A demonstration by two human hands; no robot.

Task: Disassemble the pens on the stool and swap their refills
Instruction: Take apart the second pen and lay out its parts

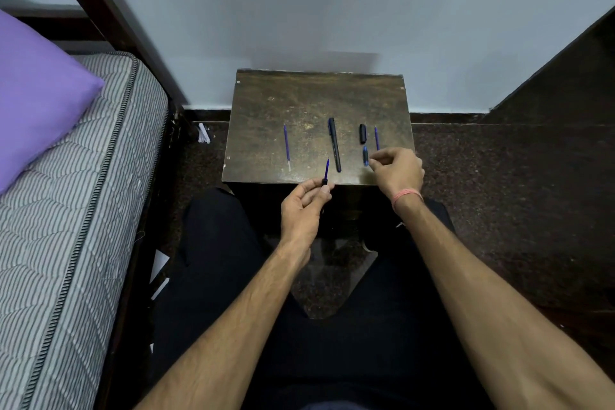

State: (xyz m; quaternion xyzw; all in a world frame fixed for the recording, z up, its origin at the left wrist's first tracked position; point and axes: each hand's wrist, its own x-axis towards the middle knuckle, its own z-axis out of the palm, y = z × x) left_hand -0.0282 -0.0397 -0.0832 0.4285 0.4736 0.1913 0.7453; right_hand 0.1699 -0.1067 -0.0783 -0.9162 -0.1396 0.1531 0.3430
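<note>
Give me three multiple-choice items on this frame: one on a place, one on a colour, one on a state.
1. Where does the loose refill lie?
A. on the stool's left part
B. on the bed
C. on the floor

2. What colour is the pillow?
A. green
B. purple
C. red

3. What is the left hand doing?
A. lying flat on the stool
B. hanging idle, holding nothing
C. pinching a blue refill with a black tip piece

Answers:
1 A: it lies alone on the stool, left of the black pen.
2 B: the pillow on the bed is plainly purple.
3 C: the fingertips pinch the tip piece and the refill points up from it.
</note>
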